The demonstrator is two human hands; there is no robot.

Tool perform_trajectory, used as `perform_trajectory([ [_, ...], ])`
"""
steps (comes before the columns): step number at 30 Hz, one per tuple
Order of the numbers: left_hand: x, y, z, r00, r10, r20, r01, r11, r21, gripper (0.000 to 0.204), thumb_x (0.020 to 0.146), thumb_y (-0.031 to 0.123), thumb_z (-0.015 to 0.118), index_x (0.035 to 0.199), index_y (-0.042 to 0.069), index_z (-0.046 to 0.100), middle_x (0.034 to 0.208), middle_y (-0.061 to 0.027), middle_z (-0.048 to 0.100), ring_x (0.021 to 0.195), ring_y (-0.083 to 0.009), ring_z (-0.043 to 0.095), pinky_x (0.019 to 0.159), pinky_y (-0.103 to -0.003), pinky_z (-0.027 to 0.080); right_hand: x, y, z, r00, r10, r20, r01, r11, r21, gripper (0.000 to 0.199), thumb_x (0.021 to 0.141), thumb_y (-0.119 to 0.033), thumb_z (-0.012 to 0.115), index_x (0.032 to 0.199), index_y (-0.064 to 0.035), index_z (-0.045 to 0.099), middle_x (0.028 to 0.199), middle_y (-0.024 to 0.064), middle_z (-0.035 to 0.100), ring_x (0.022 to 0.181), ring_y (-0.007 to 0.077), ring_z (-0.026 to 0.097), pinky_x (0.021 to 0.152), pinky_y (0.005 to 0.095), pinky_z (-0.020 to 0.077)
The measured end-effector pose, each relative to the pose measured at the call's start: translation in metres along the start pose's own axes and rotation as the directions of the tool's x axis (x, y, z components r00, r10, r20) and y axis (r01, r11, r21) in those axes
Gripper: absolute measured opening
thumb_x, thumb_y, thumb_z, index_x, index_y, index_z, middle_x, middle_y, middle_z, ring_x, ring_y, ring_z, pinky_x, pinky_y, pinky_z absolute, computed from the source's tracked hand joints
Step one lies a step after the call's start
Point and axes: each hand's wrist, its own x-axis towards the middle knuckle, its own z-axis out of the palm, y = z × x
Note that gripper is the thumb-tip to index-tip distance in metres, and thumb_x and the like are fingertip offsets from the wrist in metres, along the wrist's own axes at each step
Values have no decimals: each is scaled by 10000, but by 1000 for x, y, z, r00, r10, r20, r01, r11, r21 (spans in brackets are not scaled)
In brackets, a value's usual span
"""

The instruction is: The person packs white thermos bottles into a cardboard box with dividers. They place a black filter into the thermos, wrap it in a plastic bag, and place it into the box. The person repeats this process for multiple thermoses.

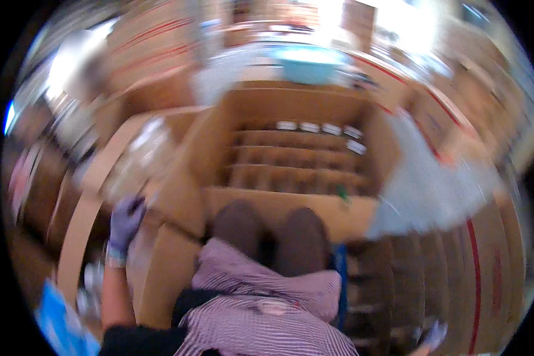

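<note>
My left hand (126,225), in a lavender glove, is at the near edge of an open carton (91,172) holding crumpled clear plastic (148,145). Its fingers look curled; blur hides what is in them. My right hand (436,336), also gloved, shows at the lower right beside a carton with brown cardboard dividers (397,279). Motion smears its fingers. Before my knees stands a large open cardboard box (291,204) with a grid of dividers. Several small white-topped items (309,127) sit in its far row and right side. A small green thing (343,193) is at its near wall.
A light-blue basin (310,64) stands beyond the large box. Tall cartons with red stripes (151,41) rise at the back left, and more cartons (439,118) line the right. A blue plastic sheet (59,320) lies at the lower left. Grey floor (427,178) shows right of the box.
</note>
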Motion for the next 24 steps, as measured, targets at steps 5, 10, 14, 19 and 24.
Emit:
perform_trajectory([
  [5,-13,-71,-117,926,-226,-302,301,926,228,345,930,356,649,1082,55,726,1060,-179,721,999,-339,691,871,-403,537,-61,-112,17,969,-76,-234,88,995,42,291,1013,-287,616,1137,-46,723,1121,142,702,966,281,649,889,424,536],
  [10,-227,-157,-224,496,-820,-285,800,305,516,572,872,541,661,1060,6,730,1082,-238,716,1049,-378,680,933,-440,514,-84,-335,128,681,-720,133,673,687,274,370,978,-342,667,1152,-20,715,1092,163,717,970,304,671,888,423,539],
  [14,-273,-221,-166,415,-810,-414,829,149,540,938,682,621,804,1369,38,544,1343,-253,589,1245,-413,564,1063,-469,444,-129,-427,145,611,-733,298,667,680,305,413,957,-340,696,1187,3,703,1112,179,724,1013,314,678,908,413,536],
  [19,-272,-255,-104,389,-646,-657,897,428,109,1034,599,314,895,1463,4,419,1400,-235,532,1312,-385,499,1142,-436,392,-181,-505,153,435,-828,354,606,560,565,419,950,-243,664,1290,-2,623,1152,166,668,1027,295,652,927,370,529],
  [24,-165,-124,-136,584,-355,-730,719,644,263,799,589,307,889,1253,31,541,1173,-201,613,1079,-396,597,958,-470,485,-268,-581,134,333,-926,180,418,316,852,342,846,22,612,1189,14,623,1097,109,608,992,206,628,876,327,526],
])
